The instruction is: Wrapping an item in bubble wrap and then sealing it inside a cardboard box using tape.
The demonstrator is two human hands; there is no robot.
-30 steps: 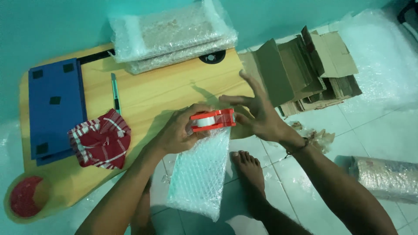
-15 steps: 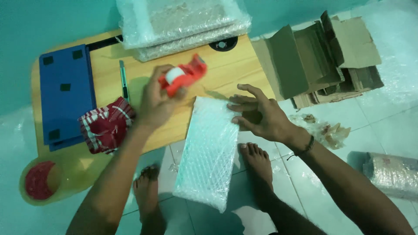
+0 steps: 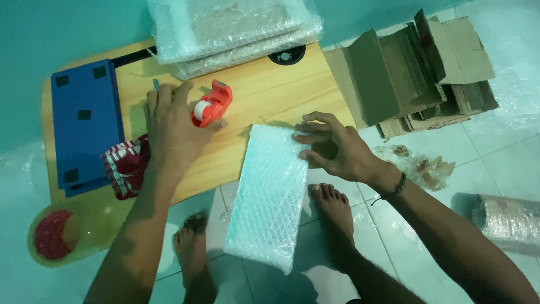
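A flat package wrapped in bubble wrap (image 3: 270, 194) lies half on the front edge of the low wooden table (image 3: 270, 93), hanging out over the floor. My right hand (image 3: 334, 149) grips its upper right corner with the fingers pressed on the wrap. A red tape dispenser (image 3: 211, 104) stands on the table to the left of the package. My left hand (image 3: 169, 126) rests flat on the table beside it, fingers spread, thumb at the dispenser's lower edge. The fingertips reach a thin green pen (image 3: 156, 84).
A blue flat box (image 3: 84, 126) and a red-and-white checked cloth (image 3: 125, 167) lie at the table's left. Wrapped packages (image 3: 236, 28) are stacked at the back. Folded cardboard (image 3: 416, 73), a bubble-wrap roll (image 3: 506, 222), a tape roll (image 3: 53, 236) and my bare feet (image 3: 332, 205) occupy the floor.
My left hand carried the red tape dispenser from above the package to the left and set it on the table. My right hand stayed on the package's corner.
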